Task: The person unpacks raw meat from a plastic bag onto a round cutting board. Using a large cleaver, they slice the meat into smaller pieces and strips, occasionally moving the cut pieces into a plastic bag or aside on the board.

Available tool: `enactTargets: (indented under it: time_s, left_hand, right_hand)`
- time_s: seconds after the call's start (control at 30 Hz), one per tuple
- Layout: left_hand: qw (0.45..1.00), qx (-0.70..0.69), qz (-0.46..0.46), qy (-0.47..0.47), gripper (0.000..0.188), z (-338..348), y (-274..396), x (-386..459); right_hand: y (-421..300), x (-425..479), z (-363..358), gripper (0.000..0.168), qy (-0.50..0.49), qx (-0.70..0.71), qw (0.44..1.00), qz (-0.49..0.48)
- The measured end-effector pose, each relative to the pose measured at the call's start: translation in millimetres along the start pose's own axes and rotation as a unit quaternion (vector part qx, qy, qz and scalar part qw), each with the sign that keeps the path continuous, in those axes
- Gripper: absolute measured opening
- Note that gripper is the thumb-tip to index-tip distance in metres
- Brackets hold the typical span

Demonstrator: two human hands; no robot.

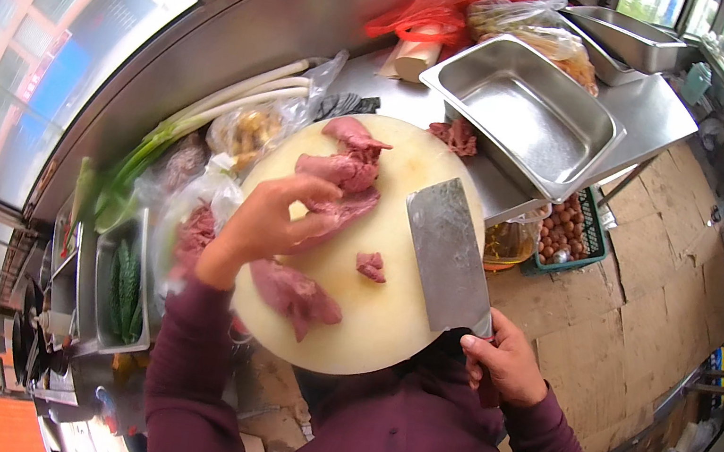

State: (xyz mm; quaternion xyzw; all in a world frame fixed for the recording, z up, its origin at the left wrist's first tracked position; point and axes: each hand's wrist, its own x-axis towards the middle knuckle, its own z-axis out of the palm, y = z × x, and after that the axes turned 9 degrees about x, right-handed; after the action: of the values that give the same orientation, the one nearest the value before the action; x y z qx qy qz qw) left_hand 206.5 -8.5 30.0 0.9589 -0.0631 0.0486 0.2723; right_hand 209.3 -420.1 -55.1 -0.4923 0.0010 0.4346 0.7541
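Observation:
A round, pale cutting board [384,352] lies before me. Several reddish-pink pieces of meat [340,171] are on its upper left part, one larger piece [297,294] lies at the lower left and a small chunk [371,266] near the middle. My left hand [276,222] is over the meat at the left, thumb and fingers curved apart; whether the fingertips touch the meat cannot be told. The handle of a broad-bladed cleaver [447,251] is in my right hand [505,358], its blade over the right side of the board.
Beyond the board at right stands an empty steel pan [533,104], with a dark red meat pile [455,135] beside it. Leeks [240,98] and bagged food [248,135] lie at left, near a steel tray of cucumbers [125,287]. A basket of eggs [566,231] stands below right.

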Motion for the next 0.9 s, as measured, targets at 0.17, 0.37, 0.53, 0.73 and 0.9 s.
enactTargets:
  time_s: [0.17,0.37,0.53,0.73,0.9]
  left_hand:
    - [0.986,-0.012,-0.049,-0.16,0.072,-14,-13,-77]
    - [0.971,0.206,0.049,-0.111,0.075,11,-12,-117]
    - [0.96,0.261,0.07,-0.078,0.064,25,-20,-114]
    - [0.953,0.288,0.032,-0.084,0.052,43,-12,-102]
    - [0.959,0.284,-0.008,-0.007,0.042,61,-1,-96]
  right_hand:
    - [1,9,9,0.025,-0.015,-0.017,1.0,0.007]
    - [3,15,13,0.028,-0.019,-0.027,0.999,0.011]
    - [1,14,19,0.028,-0.021,-0.02,1.0,0.001]
    - [5,12,14,0.025,-0.023,-0.046,0.999,-0.01]
    - [0,6,10,0.025,-0.02,-0.072,0.997,-0.015]
